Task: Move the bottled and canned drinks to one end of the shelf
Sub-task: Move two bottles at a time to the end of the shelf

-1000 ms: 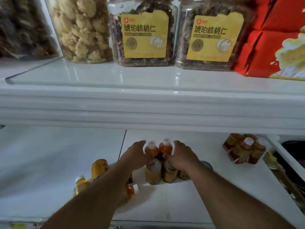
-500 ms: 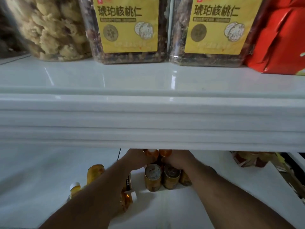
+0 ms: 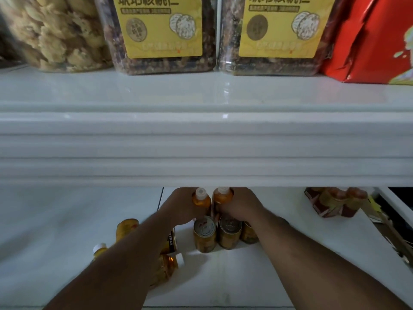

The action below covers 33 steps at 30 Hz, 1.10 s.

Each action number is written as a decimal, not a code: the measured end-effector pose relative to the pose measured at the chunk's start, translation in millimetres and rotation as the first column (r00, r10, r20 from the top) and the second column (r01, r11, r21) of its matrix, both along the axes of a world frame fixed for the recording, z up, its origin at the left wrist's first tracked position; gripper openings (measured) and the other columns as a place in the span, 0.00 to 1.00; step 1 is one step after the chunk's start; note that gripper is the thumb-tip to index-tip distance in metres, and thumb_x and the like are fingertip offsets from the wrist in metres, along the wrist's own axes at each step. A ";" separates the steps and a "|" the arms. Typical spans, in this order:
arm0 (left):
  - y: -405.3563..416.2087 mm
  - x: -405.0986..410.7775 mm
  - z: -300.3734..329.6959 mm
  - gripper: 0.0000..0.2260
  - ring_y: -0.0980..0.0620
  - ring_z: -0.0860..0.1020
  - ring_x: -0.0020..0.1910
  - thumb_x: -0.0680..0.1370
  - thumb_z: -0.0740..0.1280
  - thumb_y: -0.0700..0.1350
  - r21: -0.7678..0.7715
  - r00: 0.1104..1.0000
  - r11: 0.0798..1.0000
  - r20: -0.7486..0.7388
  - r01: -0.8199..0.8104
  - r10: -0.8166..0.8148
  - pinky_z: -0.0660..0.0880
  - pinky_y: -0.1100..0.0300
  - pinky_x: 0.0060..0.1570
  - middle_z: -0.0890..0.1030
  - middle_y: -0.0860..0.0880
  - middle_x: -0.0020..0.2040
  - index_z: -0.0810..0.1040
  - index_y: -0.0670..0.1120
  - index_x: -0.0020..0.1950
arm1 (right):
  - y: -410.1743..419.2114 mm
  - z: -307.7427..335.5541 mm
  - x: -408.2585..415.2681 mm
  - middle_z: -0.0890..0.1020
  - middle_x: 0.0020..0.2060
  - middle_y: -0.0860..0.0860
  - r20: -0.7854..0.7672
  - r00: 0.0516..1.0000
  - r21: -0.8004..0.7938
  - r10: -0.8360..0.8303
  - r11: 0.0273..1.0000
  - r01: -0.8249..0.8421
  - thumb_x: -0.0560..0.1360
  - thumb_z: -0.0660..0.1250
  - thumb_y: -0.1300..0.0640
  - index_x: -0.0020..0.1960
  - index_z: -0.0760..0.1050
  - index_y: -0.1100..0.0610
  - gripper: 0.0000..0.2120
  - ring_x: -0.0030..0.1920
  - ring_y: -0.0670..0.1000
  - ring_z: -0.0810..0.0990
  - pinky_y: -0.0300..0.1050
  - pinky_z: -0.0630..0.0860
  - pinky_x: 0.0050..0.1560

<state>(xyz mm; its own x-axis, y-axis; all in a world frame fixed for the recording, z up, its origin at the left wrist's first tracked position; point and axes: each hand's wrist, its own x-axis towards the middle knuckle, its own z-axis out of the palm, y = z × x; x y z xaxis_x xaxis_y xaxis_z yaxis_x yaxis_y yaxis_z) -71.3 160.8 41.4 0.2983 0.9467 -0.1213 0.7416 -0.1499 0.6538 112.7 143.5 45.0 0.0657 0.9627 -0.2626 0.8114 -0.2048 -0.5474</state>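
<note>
Left hand (image 3: 178, 209) grips one bottle (image 3: 201, 201), right hand (image 3: 240, 205) grips another (image 3: 222, 195); scattered cans (image 3: 204, 233) remain, pack (image 3: 333, 202) sits far right.

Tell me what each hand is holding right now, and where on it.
The left hand grips one orange bottle round its body below the cap; the right hand grips the other orange bottle the same way.

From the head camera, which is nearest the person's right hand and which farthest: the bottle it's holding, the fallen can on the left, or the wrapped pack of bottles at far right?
1. Orange bottle: gripped in the right hand, mid-shelf.
2. Wrapped pack of bottles: at the right end of the shelf.
3. Fallen can: lying to the left, beyond the left forearm, a little farther off than the pack.
</note>
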 end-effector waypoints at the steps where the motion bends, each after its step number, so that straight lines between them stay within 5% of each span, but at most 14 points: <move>1: 0.0 -0.3 2.2 0.07 0.58 0.82 0.39 0.65 0.74 0.47 0.012 1.000 1.000 0.007 -0.007 0.007 0.79 0.60 0.40 0.83 0.55 0.37 0.81 0.51 0.41 | 0.9 3.0 0.8 0.84 0.38 0.46 -0.005 1.000 0.012 -0.003 1.000 0.003 0.67 0.70 0.47 0.41 0.81 0.49 0.07 0.41 0.49 0.82 0.48 0.81 0.47; 4: -1.4 -2.2 13.2 0.09 0.60 0.81 0.37 0.62 0.75 0.50 0.056 1.000 0.998 0.009 -0.015 0.015 0.81 0.57 0.40 0.83 0.57 0.36 0.80 0.54 0.40 | -0.1 15.5 3.4 0.85 0.35 0.46 -0.077 0.996 0.037 -0.038 0.998 0.041 0.63 0.73 0.51 0.39 0.83 0.51 0.06 0.39 0.47 0.84 0.48 0.82 0.47; 10: -10.6 -6.8 37.5 0.14 0.59 0.80 0.41 0.64 0.78 0.50 0.133 0.995 0.988 0.081 -0.073 0.062 0.78 0.59 0.42 0.82 0.58 0.41 0.77 0.56 0.46 | -18.1 42.1 2.6 0.86 0.35 0.48 -0.319 0.946 0.163 -0.055 0.980 0.112 0.71 0.73 0.56 0.43 0.84 0.55 0.03 0.37 0.45 0.86 0.47 0.83 0.49; 14: -20.2 -9.1 52.8 0.14 0.58 0.80 0.44 0.66 0.78 0.50 0.181 0.993 0.982 0.110 -0.062 0.042 0.78 0.57 0.45 0.82 0.57 0.43 0.78 0.56 0.47 | -35.0 62.9 -0.7 0.81 0.28 0.40 -0.360 0.933 0.271 -0.018 0.955 0.123 0.73 0.73 0.59 0.36 0.79 0.48 0.09 0.29 0.34 0.80 0.34 0.75 0.35; 21: -49.8 -10.4 66.0 0.22 0.56 0.80 0.47 0.62 0.79 0.53 0.144 0.992 0.986 0.101 -0.089 0.075 0.81 0.52 0.50 0.81 0.57 0.46 0.76 0.55 0.53 | -64.3 77.5 1.5 0.79 0.39 0.40 -0.349 0.937 0.354 0.011 0.928 0.121 0.72 0.74 0.56 0.42 0.73 0.43 0.12 0.39 0.38 0.77 0.35 0.71 0.37; 33: -151.5 26.3 84.7 0.21 0.58 0.80 0.46 0.61 0.76 0.56 0.122 0.983 0.977 0.076 -0.176 0.168 0.81 0.52 0.48 0.81 0.58 0.46 0.76 0.57 0.51 | -134.9 75.6 45.7 0.83 0.46 0.40 -0.411 0.911 0.330 0.017 0.935 0.132 0.69 0.77 0.49 0.54 0.80 0.45 0.14 0.47 0.42 0.81 0.41 0.76 0.46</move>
<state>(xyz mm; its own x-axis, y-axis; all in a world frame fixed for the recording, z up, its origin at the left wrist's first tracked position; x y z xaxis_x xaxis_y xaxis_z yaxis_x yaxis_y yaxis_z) -45.0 9.3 126.1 0.1331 0.9909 0.0181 0.7201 -0.1092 0.6852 158.4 8.6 120.6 0.0841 0.9942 0.0677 0.4989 0.0168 -0.8665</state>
